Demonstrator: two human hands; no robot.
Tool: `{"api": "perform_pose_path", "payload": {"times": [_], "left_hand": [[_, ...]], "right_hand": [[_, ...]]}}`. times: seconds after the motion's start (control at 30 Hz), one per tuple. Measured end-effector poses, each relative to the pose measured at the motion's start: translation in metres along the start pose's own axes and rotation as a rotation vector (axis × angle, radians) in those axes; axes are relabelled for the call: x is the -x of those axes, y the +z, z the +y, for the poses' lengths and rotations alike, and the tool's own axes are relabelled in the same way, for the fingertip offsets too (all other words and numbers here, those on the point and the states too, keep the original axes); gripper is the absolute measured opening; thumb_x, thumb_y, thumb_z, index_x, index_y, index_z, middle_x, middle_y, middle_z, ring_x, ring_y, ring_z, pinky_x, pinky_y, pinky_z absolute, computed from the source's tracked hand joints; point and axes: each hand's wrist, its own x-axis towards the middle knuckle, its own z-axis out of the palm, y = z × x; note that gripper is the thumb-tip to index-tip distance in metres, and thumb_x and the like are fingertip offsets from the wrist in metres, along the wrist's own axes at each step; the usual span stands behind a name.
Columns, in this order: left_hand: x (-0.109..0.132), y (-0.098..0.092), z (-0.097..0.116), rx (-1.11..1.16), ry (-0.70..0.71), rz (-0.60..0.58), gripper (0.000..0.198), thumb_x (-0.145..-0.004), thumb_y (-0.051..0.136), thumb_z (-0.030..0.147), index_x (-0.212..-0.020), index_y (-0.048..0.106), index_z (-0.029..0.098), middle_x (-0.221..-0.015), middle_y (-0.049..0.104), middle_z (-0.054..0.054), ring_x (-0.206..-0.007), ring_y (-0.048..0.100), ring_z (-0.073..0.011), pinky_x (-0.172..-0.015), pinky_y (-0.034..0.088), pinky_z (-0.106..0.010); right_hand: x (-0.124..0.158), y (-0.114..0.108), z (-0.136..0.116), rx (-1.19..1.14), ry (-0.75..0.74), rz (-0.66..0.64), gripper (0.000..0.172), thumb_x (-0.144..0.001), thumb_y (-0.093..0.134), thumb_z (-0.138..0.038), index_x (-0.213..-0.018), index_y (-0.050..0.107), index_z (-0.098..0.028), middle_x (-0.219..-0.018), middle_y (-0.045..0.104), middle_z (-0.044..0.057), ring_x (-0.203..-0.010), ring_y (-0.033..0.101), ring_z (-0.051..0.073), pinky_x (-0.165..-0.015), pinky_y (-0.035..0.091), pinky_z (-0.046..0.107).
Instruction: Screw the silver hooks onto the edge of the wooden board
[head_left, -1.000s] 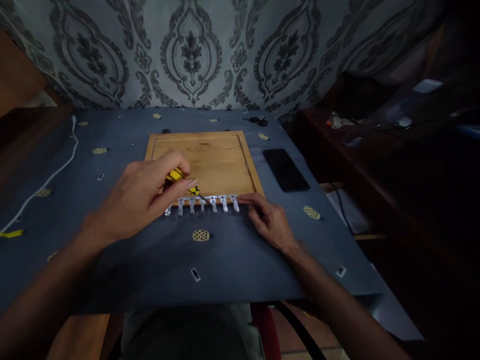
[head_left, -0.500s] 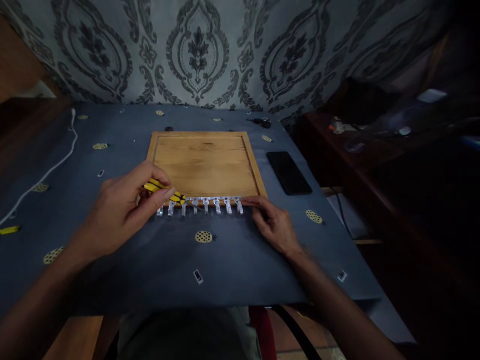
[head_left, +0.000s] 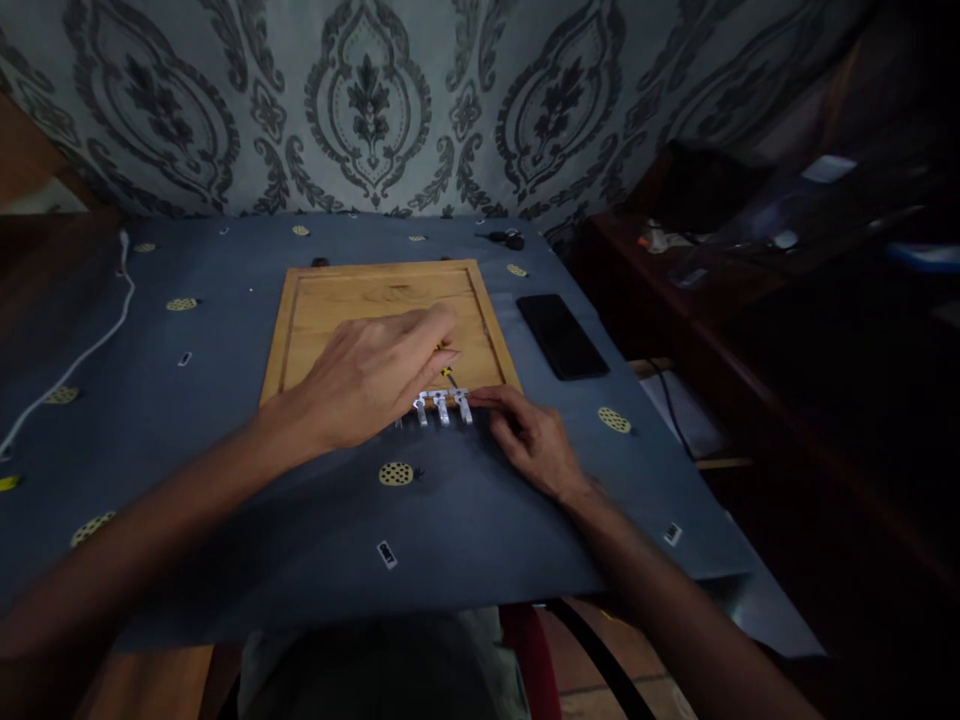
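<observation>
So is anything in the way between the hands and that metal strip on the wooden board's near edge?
Nothing visible. The right hand touches the metal strip at its right end; the left hand, gripping a yellow tool, covers its left part. The phone lies clear, right of the wooden board.

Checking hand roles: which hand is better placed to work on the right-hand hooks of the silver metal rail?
Probably left. The left hand grips the yellow-handled screwdriver, its tip by those hooks on the silver metal hook rail; the right hand only rests on the rail's end.
</observation>
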Motion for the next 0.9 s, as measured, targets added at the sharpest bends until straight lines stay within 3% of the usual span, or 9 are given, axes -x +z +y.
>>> {"api": "perform_pose_path", "payload": {"times": [0.17,0.5,0.9], "left_hand": [[-0.006,-0.001,0.003,-0.047,-0.002,-0.066,0.017,-0.106,0.043,0.026,-0.104,0.057,0.017,-0.090,0.071,-0.004,-0.079,0.067,-0.0171,-0.062,0.037,-0.028],[-0.012,-0.002,0.008,-0.058,-0.007,-0.161,0.018,-0.106,0.044,0.027,-0.105,0.058,0.015,-0.088,0.071,-0.005,-0.082,0.070,-0.0208,-0.062,0.039,-0.030],[-0.014,0.002,0.007,-0.056,0.021,-0.140,0.018,-0.106,0.041,0.027,-0.102,0.056,0.018,-0.084,0.070,-0.003,-0.078,0.068,-0.0181,-0.060,0.037,-0.028]], "right_hand": [[0.000,0.000,0.000,-0.009,0.001,-0.015,0.038,-0.092,0.048,-0.009,-0.120,0.068,-0.024,-0.110,0.081,0.004,-0.099,0.078,0.021,-0.085,0.062,0.033],[0.000,0.000,0.001,-0.003,-0.025,-0.008,0.036,-0.092,0.046,-0.010,-0.119,0.067,-0.023,-0.109,0.081,0.004,-0.098,0.078,0.021,-0.084,0.061,0.032],[0.000,0.000,0.000,-0.005,-0.026,0.003,0.039,-0.091,0.046,-0.008,-0.119,0.068,-0.024,-0.106,0.082,0.003,-0.095,0.079,0.020,-0.085,0.062,0.032]]}}
